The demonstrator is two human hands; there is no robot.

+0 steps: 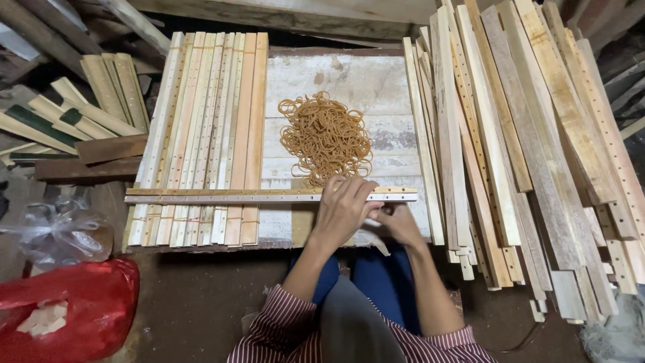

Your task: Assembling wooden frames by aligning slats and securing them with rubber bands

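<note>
1. Left hand (341,210), lower centre of the frame: I see it laid palm-down with fingers spread, its fingertips pressing on the horizontal strip (269,195).
2. Right hand (396,222), just right of the left hand and partly tucked under it: the fingers are curled inward near the strip's right end; I cannot tell whether they pinch anything.
3. Horizontal strip: a long, thin, pale wooden slat with a row of small holes, lying crosswise in the middle of the frame. Its left part rests across the left stack of slats (208,134); its right end reaches the right pile of slats (510,154).
4. Rubber bands (327,136): a loose heap of tan bands in the upper centre, on the whitish board (363,77), just above the strip and the left hand's fingertips.
5. Left stack of slats: perforated pale strips laid side by side, running from top to bottom, left of the bands.
6. Right pile of slats: a larger, untidier fan of longer strips filling the right third of the frame.
7. Red plastic bag (74,302), lower left, with pale wood offcuts showing in it; a clear plastic bag (60,232) lies just above it.
8. Striped sleeves (289,329) along the bottom edge, belonging to the person whose hands I watch.
</note>
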